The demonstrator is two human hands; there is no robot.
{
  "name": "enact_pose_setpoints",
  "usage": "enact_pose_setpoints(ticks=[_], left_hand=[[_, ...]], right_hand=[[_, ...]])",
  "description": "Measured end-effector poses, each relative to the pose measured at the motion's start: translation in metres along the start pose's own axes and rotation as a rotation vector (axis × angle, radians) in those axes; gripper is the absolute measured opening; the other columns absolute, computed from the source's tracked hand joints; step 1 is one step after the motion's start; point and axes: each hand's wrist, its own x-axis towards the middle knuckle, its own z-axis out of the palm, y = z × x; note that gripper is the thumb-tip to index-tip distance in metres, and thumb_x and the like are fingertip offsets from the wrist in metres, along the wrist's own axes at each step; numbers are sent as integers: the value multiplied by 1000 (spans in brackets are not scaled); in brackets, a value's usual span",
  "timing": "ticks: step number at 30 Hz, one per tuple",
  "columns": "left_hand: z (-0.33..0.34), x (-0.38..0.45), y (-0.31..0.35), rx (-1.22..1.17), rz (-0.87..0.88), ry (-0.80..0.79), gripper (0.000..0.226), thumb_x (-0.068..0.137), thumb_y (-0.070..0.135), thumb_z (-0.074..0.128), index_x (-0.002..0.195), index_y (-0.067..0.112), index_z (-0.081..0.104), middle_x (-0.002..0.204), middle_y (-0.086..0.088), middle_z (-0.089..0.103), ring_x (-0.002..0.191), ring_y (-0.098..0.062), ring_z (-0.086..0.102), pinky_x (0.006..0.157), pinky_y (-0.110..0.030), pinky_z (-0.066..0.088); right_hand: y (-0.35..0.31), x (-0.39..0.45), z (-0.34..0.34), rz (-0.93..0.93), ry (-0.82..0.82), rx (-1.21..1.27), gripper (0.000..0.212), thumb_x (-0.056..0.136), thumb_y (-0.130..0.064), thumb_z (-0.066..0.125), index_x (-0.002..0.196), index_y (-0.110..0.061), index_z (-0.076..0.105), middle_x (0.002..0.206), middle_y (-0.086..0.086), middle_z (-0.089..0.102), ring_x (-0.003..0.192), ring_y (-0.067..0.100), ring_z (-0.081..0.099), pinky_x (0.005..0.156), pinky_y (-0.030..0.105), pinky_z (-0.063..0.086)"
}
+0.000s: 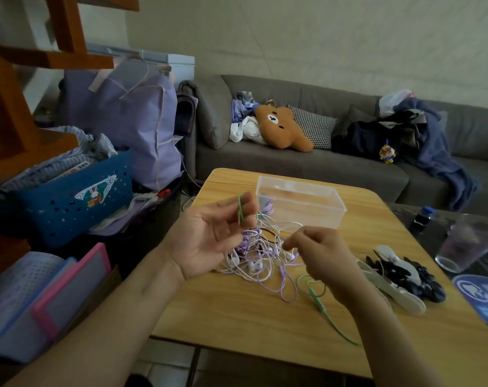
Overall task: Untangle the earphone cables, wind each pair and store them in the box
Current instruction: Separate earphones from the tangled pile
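My left hand [209, 236]: raised, pinching the green cable [240, 209]
My right hand [319, 256]: pinching a white strand
Tangle [262, 255]: between my hands, on the table [237, 308] (white, purple, green loops knotted)
Box [300, 203]: clear, just behind the tangle

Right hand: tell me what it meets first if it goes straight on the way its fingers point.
Likely the tangle of earphone cables: the right hand has its fingers aimed left at it, apparently pinching a white strand already. Depth is unclear.
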Motion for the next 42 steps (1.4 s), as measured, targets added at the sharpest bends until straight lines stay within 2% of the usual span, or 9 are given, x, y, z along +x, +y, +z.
enact_pose_setpoints(ticks=[4, 10, 12, 16, 21, 25, 34, 39, 42], left_hand=[[10, 4, -4, -6, 131, 181, 26, 83, -5, 50, 88, 7, 73, 116, -17, 70, 107, -23, 70, 38, -11, 29], [7, 7, -7, -31, 211, 212, 29, 82, -2, 54, 109, 1, 65, 111, -17, 72, 104, -22, 71, 34, -10, 32], [4, 8, -10, 229, 246, 269, 35, 87, -3, 54, 121, 1, 61, 110, -14, 73, 100, -23, 72, 37, -9, 39], [-8, 11, -20, 885, 279, 348, 33, 93, -8, 56, 125, -1, 63, 108, -8, 75, 98, -18, 73, 94, -30, 54], [-1, 7, -21, 1129, 136, 169, 27, 98, -4, 51, 115, 7, 69, 96, 0, 75, 79, -1, 69, 66, -17, 52], [8, 2, -25, 990, -98, -85, 29, 102, 0, 39, 109, 10, 66, 86, -5, 67, 76, -15, 63, 65, -26, 44], [14, 9, -19, 289, -175, -55, 29, 94, 19, 42, 89, 6, 68, 77, -7, 58, 59, -16, 53, 49, -26, 23], [17, 13, -15, 27, 23, 140, 30, 102, 17, 28, 96, 8, 56, 125, -21, 65, 115, -27, 66, 44, -21, 34], [8, 15, -10, 109, 136, 215, 27, 103, 15, 29, 111, 6, 54, 131, -17, 63, 122, -24, 62, 47, -22, 37]], right_hand=[[-7, -9, 17, -172, -264, -219, 24, 95, -23, 62, 78, -21, 78, 47, -8, 48, 46, 10, 31, 45, 21, 27], [-8, -7, 22, -207, -284, -271, 20, 94, -26, 66, 83, -17, 80, 48, -9, 47, 43, 4, 34, 47, 17, 29], [-10, -9, 19, -230, -310, -263, 22, 94, -26, 66, 82, -13, 79, 48, -7, 44, 44, 4, 33, 48, 18, 29], [-15, -17, 15, -325, -299, -162, 20, 94, -31, 67, 84, -17, 78, 57, 14, 53, 49, 9, 37, 49, 25, 32], [-13, -18, -2, -414, -110, -24, 9, 88, -29, 72, 87, -25, 79, 72, 8, 73, 61, 27, 61, 57, 40, 47], [-7, -16, -11, -438, 63, 9, 4, 81, -17, 78, 82, -20, 77, 74, -7, 75, 64, 2, 66, 61, 14, 48], [0, -8, -9, -257, 158, 42, 19, 81, -44, 71, 77, -26, 76, 62, 7, 66, 55, 8, 49, 52, 19, 39], [4, -8, 2, -205, -40, -200, 22, 93, -39, 65, 82, -24, 78, 63, 8, 62, 53, 13, 48, 52, 25, 39], [3, -14, 9, -259, -205, -319, 25, 95, -41, 63, 86, -24, 78, 54, 7, 42, 49, 7, 32, 49, 24, 28]])
